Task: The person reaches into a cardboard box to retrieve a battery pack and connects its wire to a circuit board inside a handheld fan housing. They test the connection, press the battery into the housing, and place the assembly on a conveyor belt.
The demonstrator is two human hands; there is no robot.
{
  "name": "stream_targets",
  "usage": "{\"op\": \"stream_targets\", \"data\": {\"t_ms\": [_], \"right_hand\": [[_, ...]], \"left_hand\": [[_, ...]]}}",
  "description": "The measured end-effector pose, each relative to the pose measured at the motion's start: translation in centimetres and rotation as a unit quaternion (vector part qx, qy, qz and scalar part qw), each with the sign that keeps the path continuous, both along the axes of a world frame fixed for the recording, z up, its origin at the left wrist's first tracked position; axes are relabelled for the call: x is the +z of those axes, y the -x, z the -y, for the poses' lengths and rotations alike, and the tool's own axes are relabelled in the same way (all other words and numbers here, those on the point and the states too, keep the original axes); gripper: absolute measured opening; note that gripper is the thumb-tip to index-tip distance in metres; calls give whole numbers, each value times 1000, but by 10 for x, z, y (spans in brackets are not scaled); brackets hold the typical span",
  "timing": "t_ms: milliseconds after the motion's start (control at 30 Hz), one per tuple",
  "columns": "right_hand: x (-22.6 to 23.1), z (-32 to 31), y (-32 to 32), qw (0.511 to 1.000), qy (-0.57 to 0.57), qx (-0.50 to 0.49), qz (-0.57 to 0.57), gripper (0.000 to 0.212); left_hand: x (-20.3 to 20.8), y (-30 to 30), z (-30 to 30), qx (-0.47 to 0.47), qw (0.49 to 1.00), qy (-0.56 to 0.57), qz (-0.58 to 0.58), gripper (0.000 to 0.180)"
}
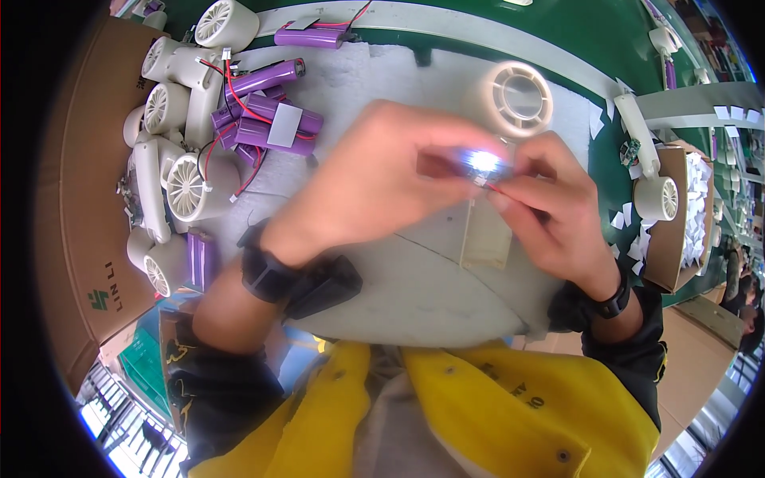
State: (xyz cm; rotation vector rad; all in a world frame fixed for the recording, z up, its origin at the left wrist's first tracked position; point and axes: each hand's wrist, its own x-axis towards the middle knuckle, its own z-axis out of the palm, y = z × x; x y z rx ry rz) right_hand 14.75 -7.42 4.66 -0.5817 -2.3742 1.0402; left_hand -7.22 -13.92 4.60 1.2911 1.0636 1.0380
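Over the middle of the table, my left hand (378,171) pinches a small circuit board with a bright glowing light (483,162). My right hand (562,207) meets it from the right, thumb and fingers closed at the board's edge around a thin red wire (494,189). Glare and motion blur hide the board's details and the wire's end. Below and behind my hands lies a white handheld fan housing, its round head (522,99) beyond them and its open handle (487,235) nearer me.
Purple battery packs (267,119) with red and black leads lie at left beside several white fan housings (191,187). A tall cardboard box (80,183) borders them. At right are another fan (656,197), paper scraps (637,243) and a carton (677,263) of white pieces.
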Motion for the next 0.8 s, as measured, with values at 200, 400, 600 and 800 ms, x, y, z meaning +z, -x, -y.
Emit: {"op": "stream_targets", "data": {"t_ms": [200, 400, 600, 800], "right_hand": [[1, -1, 3, 999, -44, -8, -11, 9], [5, 9, 4, 979, 139, -141, -41, 28], [3, 3, 8, 993, -46, -100, -45, 40], [-1, 5, 7, 989, -48, -130, -44, 35]], "left_hand": [[-2, -5, 0, 24, 983, -133, -125, 40], [1, -11, 0, 26, 964, -206, -167, 39], [0, -14, 2, 69, 987, -104, -98, 36], [-8, -9, 1, 74, 982, -132, -117, 34]]}}
